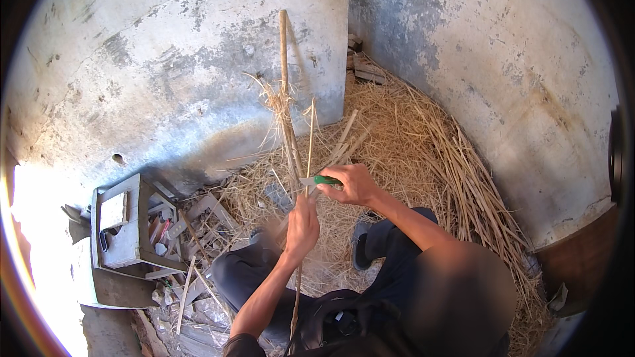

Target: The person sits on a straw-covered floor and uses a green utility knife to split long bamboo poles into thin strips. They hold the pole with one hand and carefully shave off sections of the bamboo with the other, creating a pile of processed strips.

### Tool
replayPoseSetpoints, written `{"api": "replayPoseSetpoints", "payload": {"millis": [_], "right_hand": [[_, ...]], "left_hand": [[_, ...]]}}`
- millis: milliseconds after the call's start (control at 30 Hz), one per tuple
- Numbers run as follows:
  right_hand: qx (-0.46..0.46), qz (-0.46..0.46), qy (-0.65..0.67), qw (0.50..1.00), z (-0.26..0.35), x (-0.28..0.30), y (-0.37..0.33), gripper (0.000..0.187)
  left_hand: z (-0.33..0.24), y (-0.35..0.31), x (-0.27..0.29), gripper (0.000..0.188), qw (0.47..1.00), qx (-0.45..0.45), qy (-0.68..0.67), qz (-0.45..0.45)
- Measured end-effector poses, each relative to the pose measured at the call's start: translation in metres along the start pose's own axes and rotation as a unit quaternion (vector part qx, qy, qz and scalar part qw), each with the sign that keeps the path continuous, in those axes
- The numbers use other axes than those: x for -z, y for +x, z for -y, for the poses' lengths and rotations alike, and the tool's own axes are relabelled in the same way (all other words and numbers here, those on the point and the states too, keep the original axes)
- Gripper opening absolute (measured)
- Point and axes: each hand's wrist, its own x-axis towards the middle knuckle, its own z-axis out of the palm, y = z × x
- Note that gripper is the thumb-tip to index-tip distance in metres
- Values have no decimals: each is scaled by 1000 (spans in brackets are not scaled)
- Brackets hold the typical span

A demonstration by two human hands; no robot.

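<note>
- Two bare hands work at centre frame over a straw-covered floor (423,139), the person seated or crouched with dark-trousered knees either side.
- Left hand (302,225) is closed around a thin cane stalk (308,152), holding it roughly upright, likely so the blade can run along it.
- Right hand (354,184) is wrapped tight on a green-handled knife (322,180); blade points left, meeting the stalk just above the left fist, probably for splitting or scraping.
- Thicker bamboo pole (284,59) stands just beyond, leaning on the concrete wall (185,59), loose straw tied around its middle.
- Grey wooden stool (122,225) sits left, with wood scraps and debris (192,238) between it and the knee, out of the cutting path.
</note>
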Motion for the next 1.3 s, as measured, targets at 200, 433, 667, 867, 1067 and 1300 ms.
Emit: {"api": "replayPoseSetpoints", "payload": {"millis": [200,433,667,867,1067,1300], "right_hand": [[-105,-70,-6,992,-33,24,14,45],[-88,-105,-28,990,-48,35,10,45],[-52,-85,9,995,-29,37,10,44],[-42,-55,32,997,-23,31,8,36],[-9,-21,4,1000,-14,32,6,35],[33,-13,21,999,-2,15,0,28]], "left_hand": [[-7,-9,-4,17,999,20,-4,29],[-13,-16,-6,30,998,13,-28,52],[-25,-7,4,42,953,151,-245,97],[-9,-7,-5,42,973,117,-187,70],[-9,-6,-5,43,990,83,-103,50],[-12,-4,-1,45,986,94,-124,54]]}}
